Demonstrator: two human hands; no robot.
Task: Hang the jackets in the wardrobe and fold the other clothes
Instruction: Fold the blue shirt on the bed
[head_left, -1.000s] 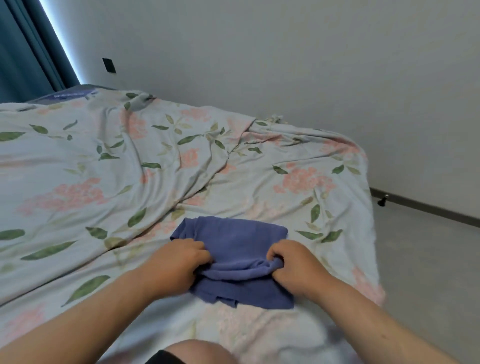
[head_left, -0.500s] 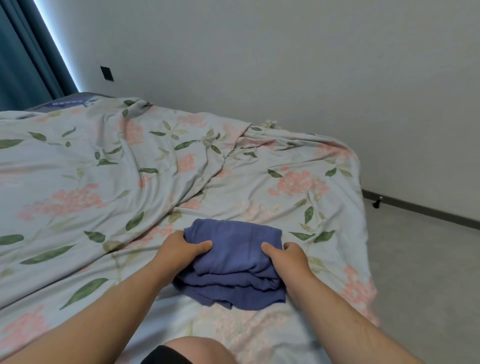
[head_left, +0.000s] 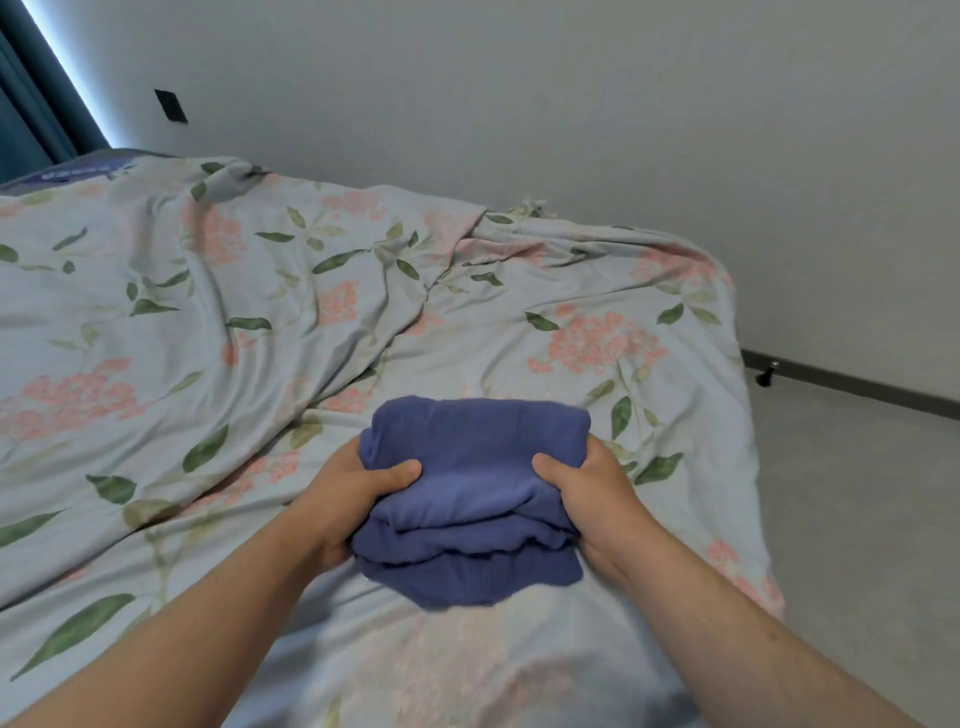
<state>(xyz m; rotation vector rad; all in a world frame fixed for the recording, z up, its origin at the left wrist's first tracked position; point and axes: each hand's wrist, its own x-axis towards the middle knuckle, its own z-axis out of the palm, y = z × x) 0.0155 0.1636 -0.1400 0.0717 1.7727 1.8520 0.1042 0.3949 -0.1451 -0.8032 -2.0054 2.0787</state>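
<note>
Two hands (head_left: 353, 499) clamped around folded garment (head_left: 475, 499)

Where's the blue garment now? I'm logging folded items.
Head view, lower centre: the folded blue garment sits on the floral bedcover, gripped between left hand and right hand.

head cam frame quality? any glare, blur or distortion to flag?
Head view: soft, even room light; one bright strip of glare beside the curtain at top left. Wide-angle bending shows in the tilted wall and baseboard. Slight softness at the lower edge; the blue garment and both hands, left hand, right hand, are sharp.
</note>
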